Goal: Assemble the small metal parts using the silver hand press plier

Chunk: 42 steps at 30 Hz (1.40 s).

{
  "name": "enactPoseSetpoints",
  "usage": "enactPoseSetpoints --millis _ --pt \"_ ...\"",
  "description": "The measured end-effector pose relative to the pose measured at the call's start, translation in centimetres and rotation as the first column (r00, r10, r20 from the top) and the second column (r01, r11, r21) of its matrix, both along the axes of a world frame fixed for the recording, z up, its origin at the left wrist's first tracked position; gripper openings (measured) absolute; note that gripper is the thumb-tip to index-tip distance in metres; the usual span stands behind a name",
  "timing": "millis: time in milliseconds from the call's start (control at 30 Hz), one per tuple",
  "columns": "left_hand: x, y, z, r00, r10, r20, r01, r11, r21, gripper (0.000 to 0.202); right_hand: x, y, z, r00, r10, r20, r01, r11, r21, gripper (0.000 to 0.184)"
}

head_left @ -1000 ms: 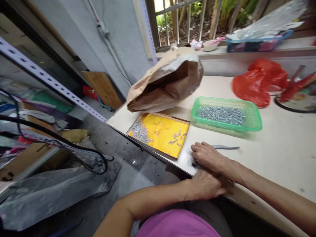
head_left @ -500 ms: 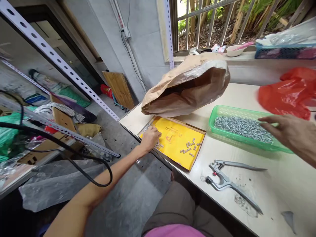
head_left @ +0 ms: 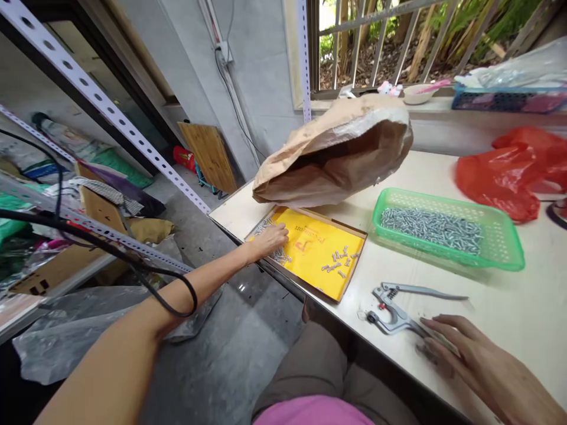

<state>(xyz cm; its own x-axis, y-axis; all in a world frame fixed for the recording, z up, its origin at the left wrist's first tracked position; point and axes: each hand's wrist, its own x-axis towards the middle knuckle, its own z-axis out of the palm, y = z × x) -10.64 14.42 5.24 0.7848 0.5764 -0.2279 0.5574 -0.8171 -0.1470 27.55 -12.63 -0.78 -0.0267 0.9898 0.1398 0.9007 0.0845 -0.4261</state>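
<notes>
My left hand (head_left: 269,238) reaches into the left end of a shallow yellow-lined box (head_left: 310,251) and rests, fingers bent, on a pile of small metal pieces (head_left: 277,252); whether it grips any is hidden. A few more such pieces (head_left: 339,261) lie loose near the box's right side. My right hand (head_left: 460,348) lies flat on the table (head_left: 509,307), fingers spread over the lower handle of grey metal pliers (head_left: 398,307). A green plastic basket (head_left: 500,251) behind the pliers holds many silver screws (head_left: 432,227).
A big brown paper bag (head_left: 336,150) lies open-mouthed behind the yellow box. A red plastic bag (head_left: 514,171) sits at the far right. Perforated metal shelf rails (head_left: 101,100) and a black cable (head_left: 133,265) stand left of the table, above a cluttered floor.
My right hand came down from above the green basket to the pliers' handle. My left hand stayed on the metal pieces in the yellow box. The view shifted slightly.
</notes>
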Motion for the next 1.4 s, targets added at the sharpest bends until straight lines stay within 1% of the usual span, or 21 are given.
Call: enactPoseSetpoints --millis 100,200,267,333,533,600,667,733,800,833,900,933,967,1000,1067,1133,1167,1200,1267,1333,1400 --pt "-0.2 0.6 -0.4 1.0 -0.016 0.008 0.016 0.999 -0.029 0.024 -1.5 -1.2 0.6 0.999 0.022 0.025 -0.018 0.989 -0.146 0.034" --pt "-0.7 1.9 -1.4 0.999 0.001 0.038 0.002 0.997 -0.082 0.026 -2.2 -1.0 1.1 0.994 0.025 0.107 -0.006 0.985 -0.171 0.033" --pt "-0.8 2.7 -1.9 0.999 0.022 0.038 -0.017 0.994 -0.11 0.026 -2.1 -0.6 0.9 0.985 0.022 0.171 0.011 0.983 -0.186 0.032" --pt "-0.7 2.9 -2.1 0.999 0.019 0.044 -0.015 0.995 -0.102 0.025 -2.0 -0.5 0.4 0.979 0.013 0.202 0.027 0.981 -0.19 0.031" --pt "0.2 1.5 -0.9 1.0 0.022 -0.011 -0.023 0.999 -0.031 0.022 -1.8 -1.3 -1.6 0.989 0.004 0.148 0.016 0.991 -0.134 0.033" --pt "0.3 1.2 -0.5 0.999 0.032 -0.001 -0.032 0.999 -0.002 0.023 -1.8 -1.3 -1.7 0.989 -0.019 0.147 0.038 0.991 -0.128 0.032" --pt "0.7 0.7 0.0 0.996 0.068 0.059 -0.07 0.997 0.033 0.023 -1.8 -1.0 -1.2 0.989 -0.032 0.144 0.054 0.986 -0.156 0.029" --pt "1.4 -0.1 0.5 0.98 0.129 0.152 -0.137 0.99 0.043 0.022 -1.9 -0.6 -0.2 0.988 -0.031 0.151 0.063 0.975 -0.213 0.027" --pt "2.6 -1.3 1.1 0.942 0.221 0.254 -0.226 0.974 -0.01 0.021 -1.9 -0.1 0.9 0.985 -0.023 0.172 0.067 0.964 -0.256 0.026" --pt "3.5 -2.1 1.3 0.911 0.28 0.302 -0.271 0.96 -0.072 0.021 -1.9 0.2 1.4 0.982 -0.017 0.187 0.067 0.962 -0.264 0.025" --pt "5.4 -4.1 1.7 0.827 0.417 0.376 -0.333 0.903 -0.27 0.022 -1.8 0.5 2.3 0.973 -0.006 0.229 0.069 0.961 -0.268 0.023" --pt "6.5 -5.3 1.8 0.776 0.488 0.399 -0.336 0.855 -0.394 0.022 -1.7 0.5 2.6 0.967 0.003 0.253 0.068 0.96 -0.272 0.023" --pt "7.7 -6.6 1.7 0.724 0.559 0.404 -0.318 0.791 -0.523 0.023 -1.7 0.5 2.9 0.961 0.016 0.277 0.066 0.957 -0.281 0.024" --pt "9.0 -7.9 1.6 0.675 0.626 0.39 -0.281 0.707 -0.648 0.024 -1.6 0.5 3.1 0.954 0.03 0.299 0.063 0.953 -0.295 0.024" --pt "11.5 -10.5 0.9 0.588 0.745 0.315 -0.189 0.505 -0.842 0.025 -1.4 0.4 3.5 0.941 0.057 0.335 0.057 0.945 -0.322 0.025" --pt "13.9 -12.8 -0.3 0.527 0.82 0.223 -0.109 0.325 -0.939 0.022 -1.2 0.4 3.8 0.928 0.081 0.363 0.052 0.938 -0.343 0.025" --pt "14.9 -13.8 -0.9 0.505 0.843 0.184 -0.082 0.26 -0.962 0.02 -1.1 0.4 3.9 0.922 0.09 0.376 0.051 0.936 -0.35 0.025" --pt "15.8 -14.6 -1.6 0.485 0.861 0.154 -0.069 0.213 -0.975 0.019 -1.0 0.4 4.0 0.917 0.098 0.386 0.048 0.935 -0.352 0.025" --pt "17.2 -15.7 -2.7 0.463 0.88 0.105 -0.077 0.158 -0.984 0.019 -0.9 0.4 4.0 0.913 0.106 0.395 0.045 0.933 -0.356 0.024" --pt "18.1 -16.2 -3.4 0.458 0.886 0.073 -0.121 0.143 -0.982 0.019 -0.8 0.4 3.9 0.916 0.102 0.387 0.049 0.931 -0.361 0.023" --pt "18.6 -16.3 -3.6 0.469 0.881 0.053 -0.178 0.153 -0.972 0.018 -0.8 0.4 3.7 0.923 0.094 0.372 0.05 0.931 -0.361 0.023"
